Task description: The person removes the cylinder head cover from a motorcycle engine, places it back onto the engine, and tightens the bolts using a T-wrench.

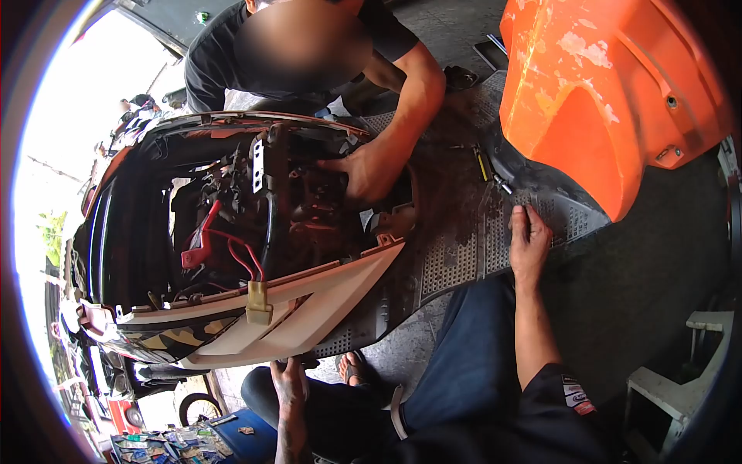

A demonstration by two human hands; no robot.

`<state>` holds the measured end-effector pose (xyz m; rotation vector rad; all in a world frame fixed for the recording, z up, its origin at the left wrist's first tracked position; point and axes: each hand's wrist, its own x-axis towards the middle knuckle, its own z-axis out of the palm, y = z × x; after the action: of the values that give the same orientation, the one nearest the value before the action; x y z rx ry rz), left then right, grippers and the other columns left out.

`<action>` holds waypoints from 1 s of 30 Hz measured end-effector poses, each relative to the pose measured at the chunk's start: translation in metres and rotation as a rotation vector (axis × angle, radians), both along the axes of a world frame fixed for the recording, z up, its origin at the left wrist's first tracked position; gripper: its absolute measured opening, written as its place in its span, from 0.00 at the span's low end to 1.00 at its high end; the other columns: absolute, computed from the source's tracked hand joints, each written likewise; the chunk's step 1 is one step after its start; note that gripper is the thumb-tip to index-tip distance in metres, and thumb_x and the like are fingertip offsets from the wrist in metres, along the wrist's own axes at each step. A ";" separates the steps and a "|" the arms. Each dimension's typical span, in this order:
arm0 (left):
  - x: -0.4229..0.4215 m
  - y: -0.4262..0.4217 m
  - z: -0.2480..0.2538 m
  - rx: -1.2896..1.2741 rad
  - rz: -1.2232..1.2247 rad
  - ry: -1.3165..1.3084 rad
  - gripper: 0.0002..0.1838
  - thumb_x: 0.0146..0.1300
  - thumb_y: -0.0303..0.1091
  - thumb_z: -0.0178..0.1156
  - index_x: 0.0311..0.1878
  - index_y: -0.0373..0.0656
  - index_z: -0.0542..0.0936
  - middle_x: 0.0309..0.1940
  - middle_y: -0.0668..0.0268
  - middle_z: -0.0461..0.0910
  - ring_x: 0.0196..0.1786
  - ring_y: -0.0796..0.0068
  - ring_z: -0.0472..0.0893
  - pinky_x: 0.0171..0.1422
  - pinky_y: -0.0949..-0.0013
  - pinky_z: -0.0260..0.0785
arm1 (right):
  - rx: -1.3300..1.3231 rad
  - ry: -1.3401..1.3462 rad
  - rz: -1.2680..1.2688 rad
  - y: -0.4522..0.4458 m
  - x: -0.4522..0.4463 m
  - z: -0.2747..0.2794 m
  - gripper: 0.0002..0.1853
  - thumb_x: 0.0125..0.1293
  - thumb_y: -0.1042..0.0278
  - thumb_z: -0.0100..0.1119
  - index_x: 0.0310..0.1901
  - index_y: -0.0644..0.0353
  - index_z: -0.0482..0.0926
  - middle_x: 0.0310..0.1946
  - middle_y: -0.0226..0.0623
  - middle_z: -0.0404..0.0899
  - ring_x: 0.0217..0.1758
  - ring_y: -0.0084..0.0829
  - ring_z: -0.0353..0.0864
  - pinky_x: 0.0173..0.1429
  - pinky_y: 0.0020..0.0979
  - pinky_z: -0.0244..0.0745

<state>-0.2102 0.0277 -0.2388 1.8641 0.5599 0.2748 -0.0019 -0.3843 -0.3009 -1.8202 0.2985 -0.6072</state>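
Note:
A scooter's rear body point(270, 201) stands open in front of me, its seat off and the frame, hoses and red wires exposed. At the lower edge of its pale side panel point(309, 329) is my left hand point(289, 380), fingers closed and partly hidden there. My right hand point(529, 238) rests at the near edge of the ribbed footboard point(456, 263), with curled fingers; whatever is in them is hidden. Just beyond it lie a yellow-handled screwdriver point(483, 165) and a small metal socket tool point(503, 184). A yellowish connector point(259, 303) hangs over the panel.
Opposite me, a person in a dark shirt point(212, 66) reaches a hand point(367, 170) into the open body. The orange front shield point(610, 93) rises at right. A pale metal stand point(668, 387) is at lower right; a blue box with stickers point(247, 437) is at lower left.

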 end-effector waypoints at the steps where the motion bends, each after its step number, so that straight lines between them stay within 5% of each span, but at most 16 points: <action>1: -0.001 0.001 -0.001 0.145 -0.061 0.006 0.22 0.54 0.10 0.53 0.52 0.38 0.78 0.43 0.52 0.71 0.38 0.58 0.80 0.37 0.64 0.77 | 0.011 -0.010 0.000 0.001 0.000 0.001 0.17 0.68 0.60 0.52 0.28 0.67 0.72 0.16 0.44 0.68 0.19 0.34 0.65 0.29 0.34 0.64; 3: -0.002 0.004 -0.003 0.290 -0.124 0.012 0.24 0.52 0.09 0.52 0.52 0.38 0.78 0.43 0.51 0.72 0.39 0.57 0.79 0.38 0.63 0.77 | 0.022 -0.021 -0.002 0.000 0.000 0.001 0.17 0.68 0.60 0.52 0.28 0.67 0.72 0.17 0.45 0.68 0.19 0.36 0.65 0.28 0.35 0.63; 9: -0.003 0.009 -0.006 -0.025 0.022 -0.010 0.24 0.51 0.10 0.53 0.52 0.38 0.78 0.43 0.50 0.72 0.40 0.56 0.79 0.40 0.63 0.77 | 0.029 -0.025 -0.006 0.001 0.000 0.001 0.18 0.68 0.60 0.52 0.28 0.68 0.72 0.16 0.45 0.68 0.19 0.35 0.65 0.28 0.35 0.64; 24: -0.002 0.004 -0.002 0.075 -0.049 0.015 0.21 0.57 0.12 0.52 0.53 0.38 0.78 0.45 0.51 0.72 0.37 0.58 0.80 0.37 0.66 0.78 | -0.023 -0.011 -0.006 -0.001 -0.001 0.004 0.17 0.68 0.60 0.53 0.29 0.69 0.74 0.16 0.43 0.69 0.19 0.30 0.68 0.28 0.33 0.65; 26: 0.008 -0.012 0.013 -0.287 0.068 -0.013 0.20 0.57 0.12 0.52 0.52 0.37 0.78 0.43 0.52 0.72 0.36 0.59 0.80 0.36 0.66 0.78 | -0.018 -0.032 -0.031 0.002 0.000 0.003 0.17 0.68 0.61 0.53 0.29 0.68 0.73 0.15 0.41 0.68 0.20 0.27 0.66 0.28 0.33 0.64; 30: 0.000 0.000 0.000 -0.023 -0.020 -0.009 0.14 0.62 0.18 0.54 0.51 0.35 0.77 0.43 0.53 0.72 0.36 0.61 0.80 0.38 0.64 0.78 | 0.041 -0.045 -0.023 0.001 -0.001 0.002 0.17 0.68 0.61 0.53 0.28 0.68 0.73 0.15 0.39 0.67 0.19 0.27 0.64 0.28 0.33 0.63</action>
<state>-0.2103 0.0282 -0.2388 1.8449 0.5363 0.2624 -0.0028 -0.3828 -0.2988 -1.7638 0.2998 -0.6526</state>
